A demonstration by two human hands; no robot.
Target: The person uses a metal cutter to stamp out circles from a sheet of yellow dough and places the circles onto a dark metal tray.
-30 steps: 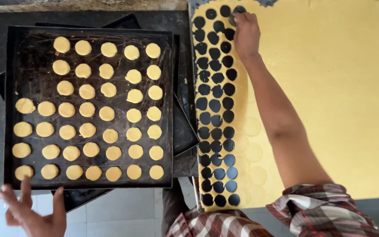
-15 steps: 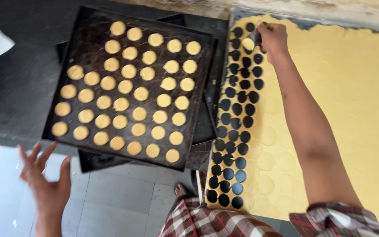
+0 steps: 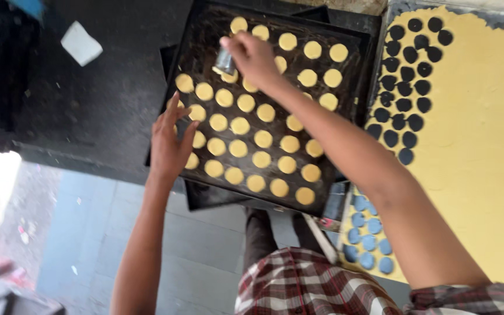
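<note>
A black baking tray (image 3: 357, 70) lies on a dark counter, filled with several rows of round yellow dough discs (image 3: 262, 138). My right hand (image 3: 253, 55) reaches over the tray's far left part and grips a small round metal cutter (image 3: 224, 60), held just above a disc. My left hand (image 3: 170, 143) rests with fingers spread on the tray's left edge, touching the discs there. To the right lies a rolled yellow dough sheet (image 3: 485, 134) with several round holes (image 3: 401, 87) cut along its left side.
A second dark tray (image 3: 205, 197) sticks out from under the filled one. A white square object (image 3: 81, 44) lies on the dark counter (image 3: 88, 111) at the far left. Grey floor tiles (image 3: 88, 233) show below the counter edge. My plaid shirt (image 3: 316, 289) fills the bottom.
My right hand left the dough sheet and swung left over the tray with the cutter. My left hand rose from below the counter onto the tray's left edge. The view shifted.
</note>
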